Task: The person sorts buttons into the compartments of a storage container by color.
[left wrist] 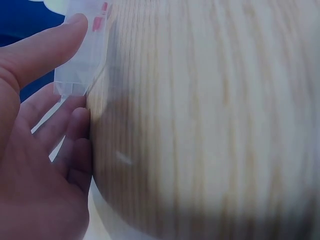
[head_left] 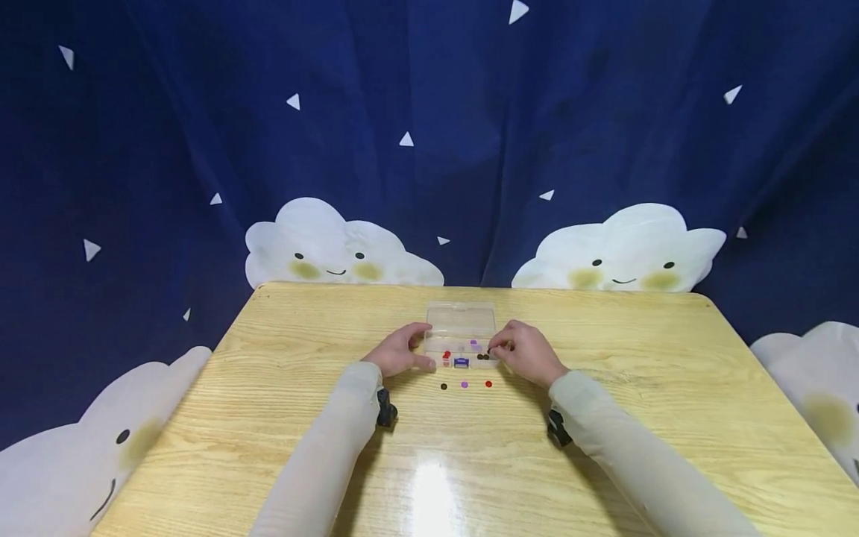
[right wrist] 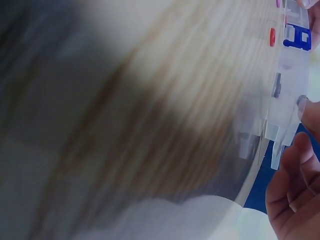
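Note:
A clear plastic box (head_left: pixel 436 344) stands on the table with its transparent lid (head_left: pixel 461 318) raised at the back. Inside it lie red discs (head_left: pixel 447 354) at left, purple discs (head_left: pixel 473 344) at the back and black discs (head_left: pixel 482 357) at right. My left hand (head_left: pixel 400 350) grips the box's left end, its thumb on the front in the left wrist view. At the right compartment, my right hand (head_left: pixel 530 353) pinches a small black disc (right wrist: pixel 302 99) between thumb and finger. A blue latch (head_left: pixel 461 363) sits on the box's front.
In front of the box, a black disc (head_left: pixel 444 386), a purple disc (head_left: pixel 464 385) and a red disc (head_left: pixel 488 384) lie in a row on the wooden table (head_left: pixel 322 462). Behind the table hangs a dark blue curtain (head_left: pixel 443 89) with clouds.

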Demonstrator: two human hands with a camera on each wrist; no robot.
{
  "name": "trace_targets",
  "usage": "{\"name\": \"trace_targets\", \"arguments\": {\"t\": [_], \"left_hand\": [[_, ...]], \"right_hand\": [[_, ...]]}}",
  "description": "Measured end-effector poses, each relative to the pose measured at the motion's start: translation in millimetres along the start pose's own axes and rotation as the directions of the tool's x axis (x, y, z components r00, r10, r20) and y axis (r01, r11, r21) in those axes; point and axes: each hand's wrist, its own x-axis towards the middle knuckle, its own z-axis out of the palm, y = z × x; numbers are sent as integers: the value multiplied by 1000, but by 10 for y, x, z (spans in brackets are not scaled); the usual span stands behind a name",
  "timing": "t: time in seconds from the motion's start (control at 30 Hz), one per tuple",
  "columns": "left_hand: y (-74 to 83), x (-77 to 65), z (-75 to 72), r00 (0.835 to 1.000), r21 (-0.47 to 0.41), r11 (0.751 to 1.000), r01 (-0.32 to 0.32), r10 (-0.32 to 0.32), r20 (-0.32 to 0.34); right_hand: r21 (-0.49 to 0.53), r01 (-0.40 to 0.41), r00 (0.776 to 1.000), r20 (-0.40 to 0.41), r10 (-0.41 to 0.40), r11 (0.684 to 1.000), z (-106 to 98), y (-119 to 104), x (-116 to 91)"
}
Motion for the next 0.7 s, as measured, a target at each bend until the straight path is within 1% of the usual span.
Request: {"name": "trace_targets", "arguments": {"t": [0.23, 0.43, 0.7], "left_hand": [[-5, -18, -4, 1000, -5, 1000, -15, 15, 11], [2, -19, 4, 1000, -19, 1000, -9, 10, 7], [-8, 8, 0, 1000, -10, 1000, 0, 0, 1]], "right_hand": [[11, 7, 1000, -10, -7, 1000, 25, -4, -11], [9, 21, 1000, -14, -21, 1000, 28, -6, -26], [-13, 28, 1000, -12, -28, 1000, 23, -15, -21]]}}
